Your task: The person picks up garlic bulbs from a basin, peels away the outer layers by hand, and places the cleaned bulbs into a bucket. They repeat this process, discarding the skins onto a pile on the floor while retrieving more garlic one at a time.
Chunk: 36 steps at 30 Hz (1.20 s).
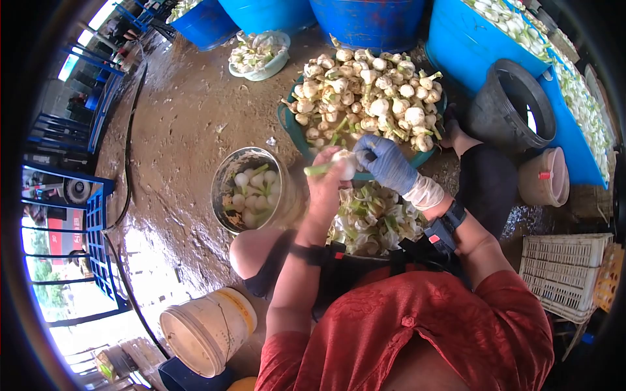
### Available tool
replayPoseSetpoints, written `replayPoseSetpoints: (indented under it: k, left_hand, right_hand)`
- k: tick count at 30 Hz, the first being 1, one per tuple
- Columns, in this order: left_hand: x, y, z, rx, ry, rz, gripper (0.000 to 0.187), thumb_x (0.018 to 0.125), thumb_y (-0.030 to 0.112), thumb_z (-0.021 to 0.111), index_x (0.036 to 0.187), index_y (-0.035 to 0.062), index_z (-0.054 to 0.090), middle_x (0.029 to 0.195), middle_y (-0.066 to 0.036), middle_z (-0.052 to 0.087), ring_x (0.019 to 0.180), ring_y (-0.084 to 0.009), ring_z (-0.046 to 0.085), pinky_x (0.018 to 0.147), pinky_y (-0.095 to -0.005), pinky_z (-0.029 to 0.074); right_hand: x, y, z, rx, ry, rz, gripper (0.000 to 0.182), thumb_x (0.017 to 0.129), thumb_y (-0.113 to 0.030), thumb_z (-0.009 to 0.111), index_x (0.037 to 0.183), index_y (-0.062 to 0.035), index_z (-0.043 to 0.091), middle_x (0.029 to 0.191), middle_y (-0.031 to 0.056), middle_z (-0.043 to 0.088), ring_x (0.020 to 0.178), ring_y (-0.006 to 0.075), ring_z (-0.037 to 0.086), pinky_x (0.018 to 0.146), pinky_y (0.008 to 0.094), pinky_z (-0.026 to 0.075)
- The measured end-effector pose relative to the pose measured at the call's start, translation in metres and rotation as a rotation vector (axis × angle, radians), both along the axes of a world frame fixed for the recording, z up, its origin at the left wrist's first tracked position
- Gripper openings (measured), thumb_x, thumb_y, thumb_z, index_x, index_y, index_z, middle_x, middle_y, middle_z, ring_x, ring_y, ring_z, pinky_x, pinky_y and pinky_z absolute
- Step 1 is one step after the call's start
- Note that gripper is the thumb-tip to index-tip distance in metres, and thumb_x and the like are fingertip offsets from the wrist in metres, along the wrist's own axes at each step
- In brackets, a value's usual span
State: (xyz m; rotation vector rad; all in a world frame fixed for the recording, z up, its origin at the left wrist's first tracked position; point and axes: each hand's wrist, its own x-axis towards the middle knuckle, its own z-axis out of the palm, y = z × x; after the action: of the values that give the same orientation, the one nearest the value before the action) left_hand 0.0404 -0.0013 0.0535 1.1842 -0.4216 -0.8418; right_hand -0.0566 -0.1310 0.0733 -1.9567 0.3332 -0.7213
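My bare left hand (325, 186) is closed around a fresh garlic bulb (348, 164), whose green stem points to the left. Against the bulb's right side, my right hand (386, 163) in a blue glove has its fingers curled in. Something small and dark shows at its fingertips, and I cannot tell what it is. Both hands are over the near rim of a green basin (291, 128) heaped with soil-marked garlic bulbs (372, 88). Cleaned bulbs (251, 195) with short green stems lie in a metal pot (223, 212) to the left. Beneath my hands is a pile of garlic peelings (375, 218).
Blue tubs (368, 23) line the back, and more stand at the right, filled with peelings. A small pale basin (282, 62) holds scraps. A black bucket (482, 114), a pink bucket (531, 173) and a white crate (561, 267) stand right. A lidded bucket (208, 326) lies tilted at lower left.
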Motion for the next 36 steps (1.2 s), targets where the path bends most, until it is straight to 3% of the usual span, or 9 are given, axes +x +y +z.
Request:
replayPoseSetpoints:
  k: [9,11,15,19,21,25,28,31,36]
  left_hand:
    - [0.02,0.001,-0.001,-0.55,0.345,0.004,0.038,0.077,0.027,0.065,0.103,0.0009,0.059,0.114,-0.018,0.058,0.113,-0.0336,0.052,0.105,-0.0461,0.033]
    - [0.026,0.007,-0.001,-0.566,0.612,-0.024,0.039,0.075,0.029,0.066,0.103,0.0018,0.06,0.115,-0.018,0.057,0.112,-0.0346,0.052,0.106,-0.0472,0.031]
    - [0.028,0.009,-0.001,-0.653,0.681,-0.127,0.031,0.078,0.033,0.064,0.093,0.0069,0.062,0.109,-0.015,0.059,0.103,-0.0321,0.055,0.091,-0.0425,0.046]
    - [0.026,0.008,-0.005,-0.604,0.755,-0.099,0.026,0.086,0.028,0.052,0.093,0.0052,0.062,0.096,-0.017,0.062,0.084,-0.0295,0.062,0.065,-0.0359,0.052]
    - [0.02,0.007,0.001,-0.329,0.513,-0.014,0.024,0.088,0.021,0.051,0.097,0.0004,0.059,0.085,-0.018,0.064,0.067,-0.0252,0.064,0.048,-0.028,0.048]
    - [0.008,0.014,-0.031,0.184,-0.153,-0.263,0.024,0.082,0.015,0.059,0.095,-0.0049,0.061,0.087,-0.013,0.066,0.07,-0.0197,0.064,0.058,-0.0301,0.05]
    - [0.0,0.014,-0.027,0.157,0.046,-0.332,0.035,0.077,0.014,0.067,0.105,-0.0049,0.059,0.082,-0.009,0.067,0.066,-0.0165,0.063,0.054,-0.028,0.05]
    - [0.014,0.022,-0.053,0.171,0.064,-0.445,0.038,0.086,0.031,0.054,0.102,-0.0026,0.061,0.075,-0.01,0.066,0.054,-0.0152,0.061,0.042,-0.0237,0.045]
    - [0.008,0.011,0.009,0.439,0.289,-0.219,0.035,0.087,0.033,0.053,0.088,-0.0013,0.061,0.07,-0.011,0.063,0.048,-0.0135,0.054,0.04,-0.0234,0.041]
  right_hand:
    - [-0.012,-0.011,-0.087,-0.163,0.464,-0.18,0.013,0.077,-0.017,0.061,0.082,-0.0048,0.061,0.077,0.0171,0.063,0.075,0.0341,0.062,0.069,0.0405,0.049]
    - [-0.023,-0.004,-0.104,-0.349,0.736,0.076,0.006,0.076,-0.012,0.061,0.079,-0.0074,0.06,0.076,0.0139,0.063,0.071,0.0332,0.061,0.064,0.0372,0.049]
    - [-0.023,0.0,-0.095,-0.249,0.369,-0.015,0.017,0.078,-0.025,0.065,0.082,-0.0087,0.061,0.076,0.0135,0.063,0.07,0.0302,0.063,0.063,0.0373,0.05]
    - [-0.017,-0.008,-0.029,-0.193,0.545,0.004,0.016,0.079,-0.018,0.066,0.085,-0.0047,0.063,0.077,0.0132,0.064,0.068,0.0278,0.063,0.062,0.0357,0.051]
    - [-0.013,-0.002,-0.019,-0.14,0.101,-0.115,0.017,0.078,-0.009,0.064,0.095,-0.0043,0.063,0.086,0.013,0.066,0.071,0.0274,0.064,0.066,0.0352,0.052]
    - [-0.007,-0.005,0.0,-0.679,-0.017,0.06,0.046,0.068,-0.002,0.061,0.112,-0.0105,0.059,0.126,0.0093,0.053,0.114,0.0266,0.05,0.096,0.0398,0.04]
    - [-0.006,0.001,-0.007,-0.915,-0.001,0.253,0.032,0.067,-0.017,0.062,0.099,-0.0128,0.061,0.112,0.0057,0.054,0.1,0.028,0.051,0.087,0.0465,0.037]
    - [-0.018,-0.01,-0.029,-0.902,0.286,0.338,0.025,0.069,-0.025,0.062,0.09,-0.0117,0.06,0.088,0.0073,0.055,0.083,0.0279,0.053,0.077,0.0426,0.038]
    - [-0.036,-0.033,-0.055,-0.315,0.59,0.304,0.027,0.082,-0.032,0.062,0.102,-0.014,0.059,0.086,0.0114,0.064,0.074,0.0317,0.061,0.062,0.0434,0.048]
